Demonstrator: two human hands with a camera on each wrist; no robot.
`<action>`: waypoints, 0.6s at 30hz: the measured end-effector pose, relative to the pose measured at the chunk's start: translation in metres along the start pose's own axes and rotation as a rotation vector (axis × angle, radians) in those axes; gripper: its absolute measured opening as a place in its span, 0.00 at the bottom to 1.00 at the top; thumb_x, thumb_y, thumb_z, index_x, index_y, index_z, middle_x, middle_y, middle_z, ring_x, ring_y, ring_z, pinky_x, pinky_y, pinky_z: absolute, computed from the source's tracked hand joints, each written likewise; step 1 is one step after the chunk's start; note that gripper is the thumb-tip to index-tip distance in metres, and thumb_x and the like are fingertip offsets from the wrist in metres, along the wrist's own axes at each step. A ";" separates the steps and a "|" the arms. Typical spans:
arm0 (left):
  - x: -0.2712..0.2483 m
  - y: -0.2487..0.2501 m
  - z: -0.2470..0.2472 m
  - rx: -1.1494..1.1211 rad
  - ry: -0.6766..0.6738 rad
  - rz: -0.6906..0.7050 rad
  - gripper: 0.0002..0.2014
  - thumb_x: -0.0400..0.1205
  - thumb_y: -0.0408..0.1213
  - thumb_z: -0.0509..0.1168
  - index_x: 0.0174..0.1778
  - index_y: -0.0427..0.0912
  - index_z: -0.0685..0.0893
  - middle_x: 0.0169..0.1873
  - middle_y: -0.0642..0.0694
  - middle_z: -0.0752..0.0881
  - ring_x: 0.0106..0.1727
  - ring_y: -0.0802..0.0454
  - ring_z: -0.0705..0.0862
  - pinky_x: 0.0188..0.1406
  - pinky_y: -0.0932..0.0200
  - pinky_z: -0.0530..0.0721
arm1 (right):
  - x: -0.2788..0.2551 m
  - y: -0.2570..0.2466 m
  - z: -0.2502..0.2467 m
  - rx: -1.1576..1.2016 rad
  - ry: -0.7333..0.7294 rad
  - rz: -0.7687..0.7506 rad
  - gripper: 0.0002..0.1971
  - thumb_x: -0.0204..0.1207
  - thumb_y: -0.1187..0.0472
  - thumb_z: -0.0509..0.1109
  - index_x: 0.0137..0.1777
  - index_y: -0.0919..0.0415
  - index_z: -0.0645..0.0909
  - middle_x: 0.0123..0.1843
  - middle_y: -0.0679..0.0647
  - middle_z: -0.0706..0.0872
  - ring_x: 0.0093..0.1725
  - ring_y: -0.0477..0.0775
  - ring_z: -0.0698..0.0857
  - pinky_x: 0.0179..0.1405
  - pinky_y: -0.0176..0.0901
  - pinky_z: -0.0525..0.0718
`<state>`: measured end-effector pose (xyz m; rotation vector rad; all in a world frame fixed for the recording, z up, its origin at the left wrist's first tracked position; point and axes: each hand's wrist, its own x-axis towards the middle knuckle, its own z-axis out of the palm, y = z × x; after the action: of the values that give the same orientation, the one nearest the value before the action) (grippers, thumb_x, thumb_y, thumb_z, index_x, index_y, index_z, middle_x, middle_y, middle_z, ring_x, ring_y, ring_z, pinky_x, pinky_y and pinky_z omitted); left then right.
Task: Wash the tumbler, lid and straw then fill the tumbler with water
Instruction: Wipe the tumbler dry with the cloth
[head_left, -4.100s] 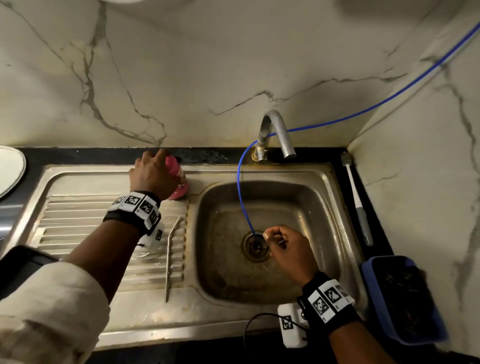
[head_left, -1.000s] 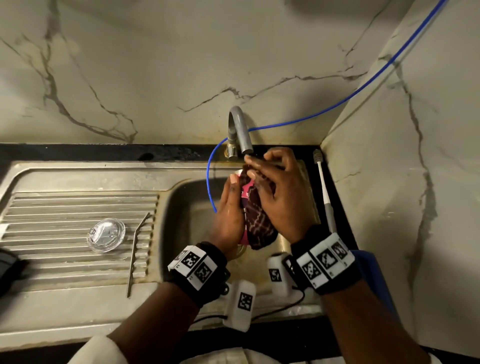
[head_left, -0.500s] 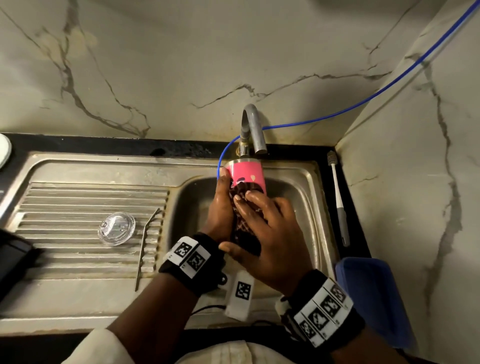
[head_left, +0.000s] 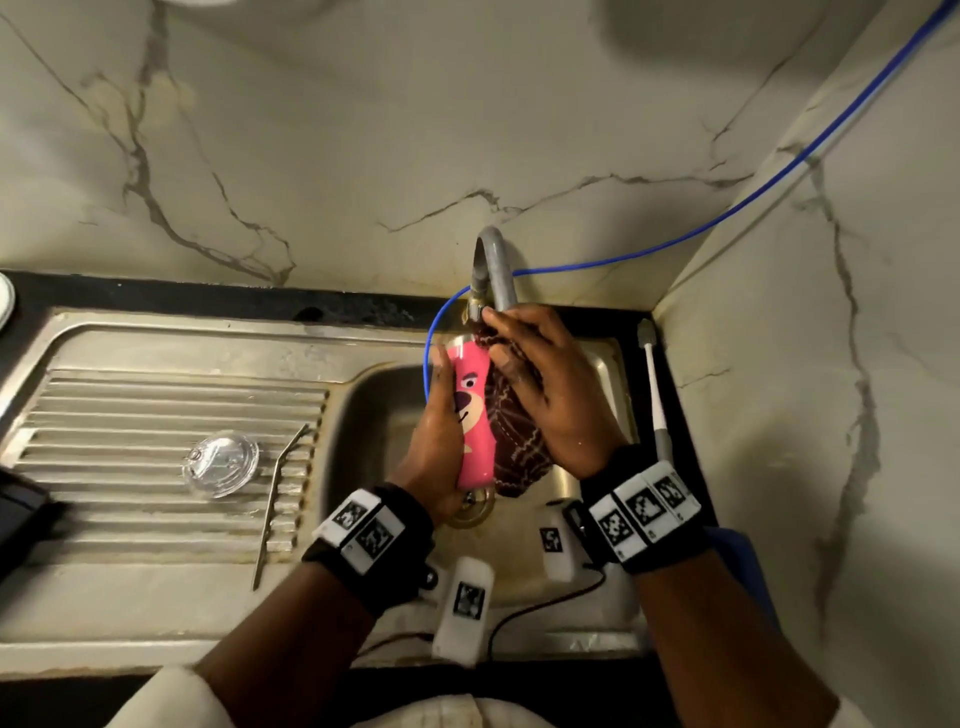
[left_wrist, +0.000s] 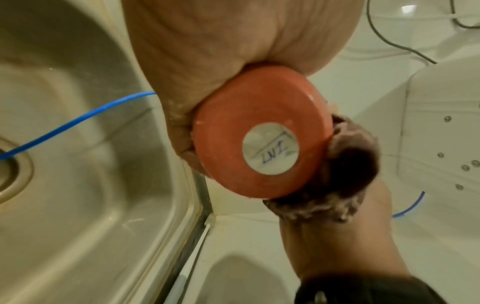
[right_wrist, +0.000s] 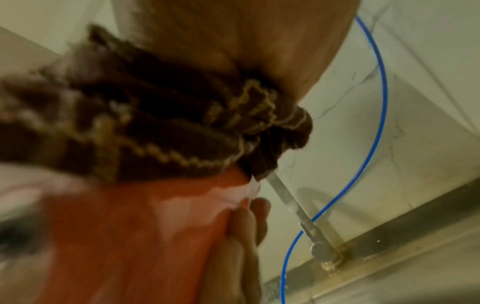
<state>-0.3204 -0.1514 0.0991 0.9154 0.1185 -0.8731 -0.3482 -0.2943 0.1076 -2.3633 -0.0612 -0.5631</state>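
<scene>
Marble-veined walls meet in a corner behind a steel sink (head_left: 363, 426), where a person holds a pink tumbler (head_left: 474, 410) over the basin, just below the curved grey tap (head_left: 493, 265). With fingers curled around the cup's side, the left hand (head_left: 439, 441) grips the tumbler, its open mouth tilted up toward the tap and its base toward the person; the left wrist view shows the round sticker on that base. Pressing a dark patterned cloth (head_left: 511, 441) against the tumbler's other side, the right hand (head_left: 550, 395) curls its fingers over the fabric near the rim. Water wets the cup's wall in the right wrist view. On the ribbed draining board left of the tap lie the clear lid (head_left: 221, 464) and, just beside it, the bent metal straw (head_left: 275, 493), apart from each other. A blue hose (head_left: 727, 213) runs from the right wall past the tap and down into the basin. A long-handled brush (head_left: 653, 384) rests on the dark counter right of the tap.
</scene>
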 end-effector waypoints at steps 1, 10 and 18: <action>-0.001 0.000 0.000 0.006 -0.019 -0.004 0.34 0.90 0.65 0.46 0.74 0.45 0.83 0.64 0.38 0.92 0.62 0.41 0.92 0.56 0.45 0.93 | 0.004 0.001 0.001 0.015 0.016 0.015 0.21 0.91 0.55 0.64 0.80 0.62 0.80 0.73 0.56 0.81 0.74 0.53 0.82 0.71 0.56 0.83; 0.031 0.016 -0.033 0.068 0.232 0.078 0.53 0.65 0.78 0.76 0.79 0.44 0.79 0.72 0.37 0.86 0.66 0.39 0.89 0.66 0.34 0.86 | -0.036 -0.024 0.023 -0.124 -0.056 0.035 0.31 0.90 0.44 0.58 0.87 0.60 0.70 0.80 0.59 0.74 0.76 0.59 0.76 0.78 0.56 0.76; 0.019 0.013 -0.043 -0.006 0.134 -0.037 0.43 0.82 0.72 0.61 0.78 0.36 0.80 0.69 0.28 0.86 0.67 0.35 0.88 0.62 0.42 0.90 | -0.065 -0.013 0.028 -0.136 -0.103 0.007 0.32 0.91 0.46 0.58 0.91 0.57 0.62 0.85 0.57 0.68 0.79 0.59 0.73 0.78 0.58 0.77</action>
<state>-0.2874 -0.1271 0.0720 0.9683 0.2544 -0.8451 -0.3986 -0.2594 0.0705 -2.5230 -0.0629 -0.4547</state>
